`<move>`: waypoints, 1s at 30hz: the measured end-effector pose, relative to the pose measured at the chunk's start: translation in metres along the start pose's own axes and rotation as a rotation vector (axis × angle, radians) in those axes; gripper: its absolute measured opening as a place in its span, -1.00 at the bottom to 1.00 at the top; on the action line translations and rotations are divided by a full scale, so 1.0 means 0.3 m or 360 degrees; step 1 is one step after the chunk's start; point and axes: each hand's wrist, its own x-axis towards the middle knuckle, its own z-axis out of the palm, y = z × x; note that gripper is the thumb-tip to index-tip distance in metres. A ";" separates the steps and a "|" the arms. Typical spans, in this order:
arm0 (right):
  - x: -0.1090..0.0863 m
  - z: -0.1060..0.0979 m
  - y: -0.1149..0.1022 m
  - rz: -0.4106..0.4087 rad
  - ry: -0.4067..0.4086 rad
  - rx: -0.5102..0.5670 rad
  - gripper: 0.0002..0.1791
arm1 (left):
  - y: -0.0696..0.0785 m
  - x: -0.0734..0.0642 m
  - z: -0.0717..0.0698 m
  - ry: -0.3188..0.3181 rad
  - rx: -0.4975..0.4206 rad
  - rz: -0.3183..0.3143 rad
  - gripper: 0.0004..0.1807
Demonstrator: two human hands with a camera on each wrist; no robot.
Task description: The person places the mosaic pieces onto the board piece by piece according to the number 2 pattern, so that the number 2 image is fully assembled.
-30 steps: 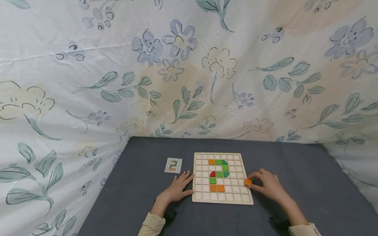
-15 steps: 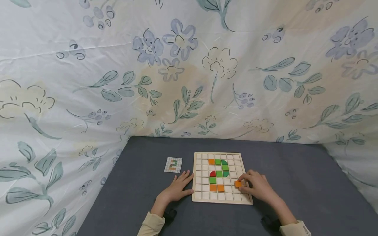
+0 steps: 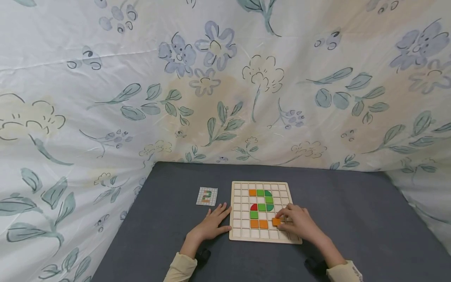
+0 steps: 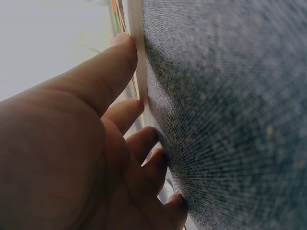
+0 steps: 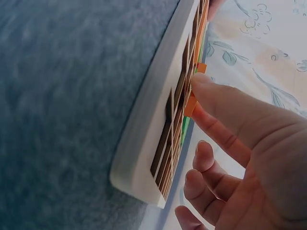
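My right hand [image 3: 299, 222] pinches an orange square tile [image 3: 276, 222] between thumb and index finger, close over the lower right of the wooden grid board [image 3: 245, 232]. In the right wrist view, the thumb partly covers the orange tile [image 5: 190, 105], and the other fingers curl loosely. My left hand [image 3: 210, 226] lies with fingers spread, thumb and fingertips at the board's left edge. Set in the board are green tiles [image 3: 261, 207], orange tiles [image 3: 254, 224] and a red rounded tile [image 3: 254, 207]. The held tile is just right of the bottom orange pair.
A small card [image 3: 206, 196] with a printed grid and coloured figure lies left of the board. Everything rests on a dark grey cloth-covered table [image 3: 169, 203]. Floral fabric [image 3: 225, 94] hangs behind and at the sides. Each wrist wears a black device [image 3: 203, 256].
My right hand has carried the orange tile leftward from the board's right edge to near the bottom orange tiles. The left hand has stayed in place.
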 end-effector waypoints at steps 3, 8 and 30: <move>-0.001 0.007 -0.007 -0.0042 0.0016 -0.0019 -0.76 | 0.001 -0.002 0.000 0.0001 0.0001 -0.0002 -0.25; -0.002 0.015 -0.013 -0.0109 0.0028 -0.0030 -0.77 | 0.006 -0.006 0.000 -0.0001 0.0009 -0.0001 -0.26; -0.007 0.023 -0.017 -0.0145 0.0028 -0.0015 -0.77 | 0.020 -0.003 -0.010 -0.0028 -0.0023 0.0011 -0.26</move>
